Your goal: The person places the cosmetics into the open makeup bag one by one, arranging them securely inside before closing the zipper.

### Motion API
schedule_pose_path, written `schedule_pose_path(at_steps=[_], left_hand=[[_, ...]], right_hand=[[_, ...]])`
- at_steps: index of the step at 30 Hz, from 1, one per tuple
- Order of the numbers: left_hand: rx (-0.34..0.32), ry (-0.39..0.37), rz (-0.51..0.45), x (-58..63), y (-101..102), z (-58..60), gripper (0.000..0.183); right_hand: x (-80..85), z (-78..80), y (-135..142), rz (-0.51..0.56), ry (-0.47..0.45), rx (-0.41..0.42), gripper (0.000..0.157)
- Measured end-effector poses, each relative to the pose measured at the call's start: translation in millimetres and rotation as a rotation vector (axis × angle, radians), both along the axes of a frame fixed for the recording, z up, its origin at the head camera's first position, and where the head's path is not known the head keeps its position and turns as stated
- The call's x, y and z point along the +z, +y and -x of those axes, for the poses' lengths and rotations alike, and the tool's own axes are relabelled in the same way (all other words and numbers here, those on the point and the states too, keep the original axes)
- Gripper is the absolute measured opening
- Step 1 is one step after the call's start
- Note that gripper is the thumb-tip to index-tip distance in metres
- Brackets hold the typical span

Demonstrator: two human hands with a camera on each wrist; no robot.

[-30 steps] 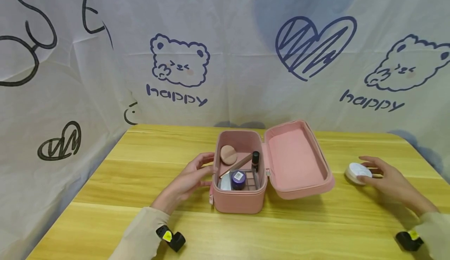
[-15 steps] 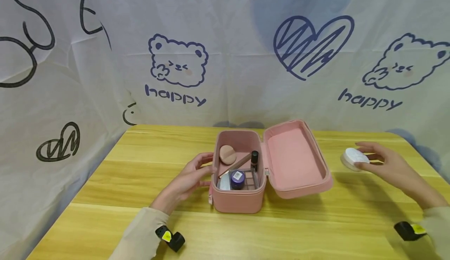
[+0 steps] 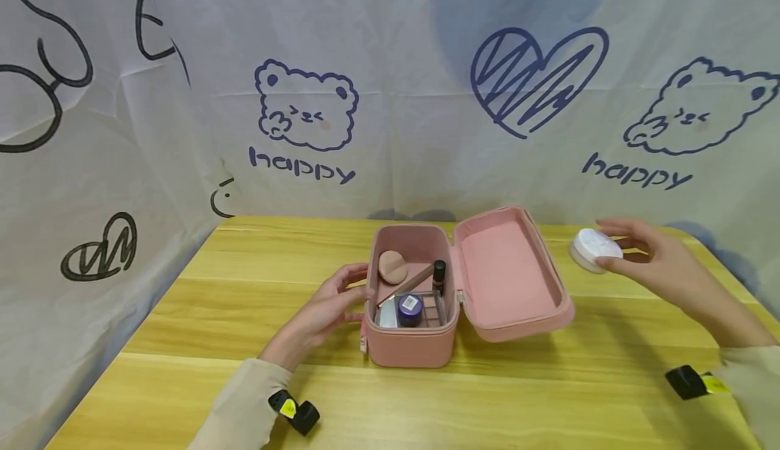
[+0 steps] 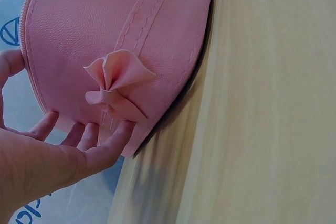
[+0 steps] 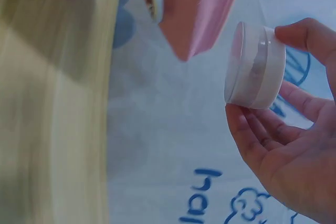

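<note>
In the head view a pink makeup case stands on the table, its lid swung open to the right. My left hand rests on the case's left side, fingertips around a pink bow in the left wrist view. My right hand holds a round white cosmetic jar between thumb and fingers, raised above the table right of the lid. Inside the case lie a beige powder puff, a slim brown stick, a black-capped tube, a purple-lidded jar and an eyeshadow palette.
The light wooden table ends at a white cloth backdrop with bear and heart drawings. The open lid stands between the right hand and the case's compartment. Each wrist wears a small black camera.
My right hand has lifted the white jar off the table and carried it left and away from me, closer to the lid. The left hand stays on the case.
</note>
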State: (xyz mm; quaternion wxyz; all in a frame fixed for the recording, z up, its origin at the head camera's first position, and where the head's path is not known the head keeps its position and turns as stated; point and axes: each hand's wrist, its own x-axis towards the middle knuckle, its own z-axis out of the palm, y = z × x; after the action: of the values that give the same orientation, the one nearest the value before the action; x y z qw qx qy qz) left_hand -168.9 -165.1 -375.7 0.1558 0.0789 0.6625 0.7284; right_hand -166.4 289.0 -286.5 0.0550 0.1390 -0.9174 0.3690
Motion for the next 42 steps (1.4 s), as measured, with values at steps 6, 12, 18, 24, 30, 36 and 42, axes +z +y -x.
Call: schedule_pose_path(at_steps=[6,12,18,24,30,36,42], left_hand=[[0.002,0.006,0.001,-0.4,-0.7,0.0,0.06],[0.003,0.001,0.003,-0.2,-0.2,0.8,0.06],[0.003,0.008,0.003,-0.1,-1.0,0.4,0.06],[0.0,0.004,0.004,-1.7,-1.4,0.9,0.059],[-0.004,0.004,0.009,-1.4,-0.9,1.0,0.059],[-0.001,0.002,0.006,-1.0,0.3,0.4,0.059],[-0.001,-0.001,-0.003,-2.4,0.0,1.1,0.058]], right_hand=[[18.9,2.8,-14.7,-0.003,0.012,0.024,0.059],[31.6,5.2,-24.5,-0.04,-0.026,0.022,0.062],[42.4,8.5,-36.2,-0.074,-0.014,0.05,0.062],[54.3,14.4,-51.1,-0.114,-0.023,0.055,0.065],[63.0,20.6,-61.5,-0.128,0.002,0.097,0.061],[77.4,26.6,-69.6,-0.16,0.007,0.131,0.059],[97.0,33.3,-83.8,-0.175,-0.01,0.133,0.059]])
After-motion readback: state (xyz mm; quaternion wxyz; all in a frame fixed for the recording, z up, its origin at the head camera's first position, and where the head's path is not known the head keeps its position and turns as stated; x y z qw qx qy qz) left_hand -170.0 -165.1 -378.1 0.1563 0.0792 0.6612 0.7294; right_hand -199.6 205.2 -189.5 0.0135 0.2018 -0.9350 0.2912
